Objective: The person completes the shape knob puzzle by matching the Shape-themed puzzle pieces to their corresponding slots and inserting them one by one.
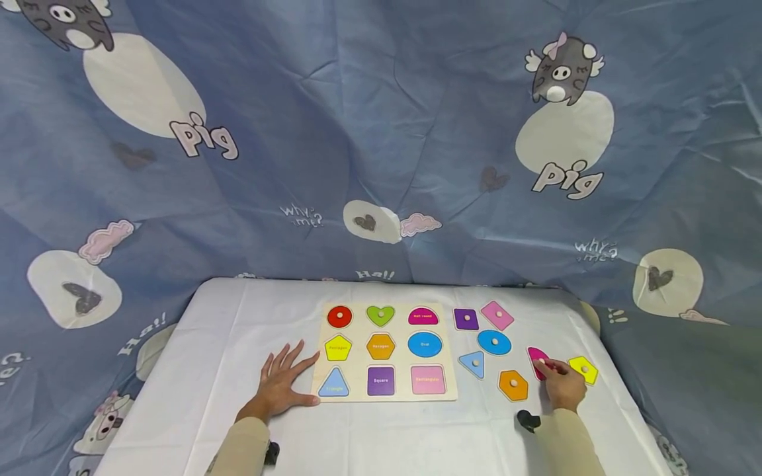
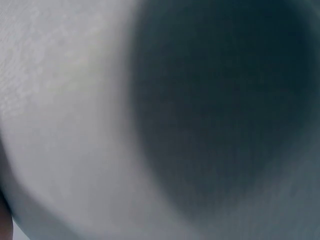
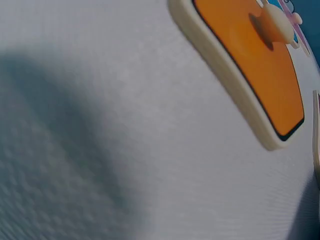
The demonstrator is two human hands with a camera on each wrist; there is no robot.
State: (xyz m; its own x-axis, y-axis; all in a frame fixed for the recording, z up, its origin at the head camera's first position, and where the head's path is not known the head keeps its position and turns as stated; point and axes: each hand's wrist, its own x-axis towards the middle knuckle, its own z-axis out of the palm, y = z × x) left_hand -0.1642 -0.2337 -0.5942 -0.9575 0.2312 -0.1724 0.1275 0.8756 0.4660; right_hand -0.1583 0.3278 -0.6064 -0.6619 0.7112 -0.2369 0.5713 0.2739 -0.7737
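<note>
1 piece in hand: the magenta half-round (image 1: 534,355), pinched in the fingers of the right hand (image 1: 564,385), between the orange hexagon (image 1: 513,390) and the yellow pentagon (image 1: 585,371); cannot tell whether it is clear of the white cloth (image 1: 196,370). Grip is near the middle of the piece, presumably because a knob gives purchase there; right wrist view shows such a knob (image 3: 276,24) standing up from the hexagon. Left hand (image 1: 282,383): gripping nothing, fingers spread, thumb and forefinger tips at the left edge of the puzzle board (image 1: 402,361), probably to keep it from sliding. Left wrist view too blurred to add detail. Board has 9 places: red circle (image 1: 340,322) and green heart (image 1: 381,320) look seated; the other 7 show printed shapes, the half-round's at top right. Purple square (image 1: 461,325), pink rectangle (image 1: 493,320), blue oval (image 1: 503,342) and blue triangle (image 1: 479,371) lie loose just right of the board, knobs up, perhaps placed for easy right-hand reach.
</note>
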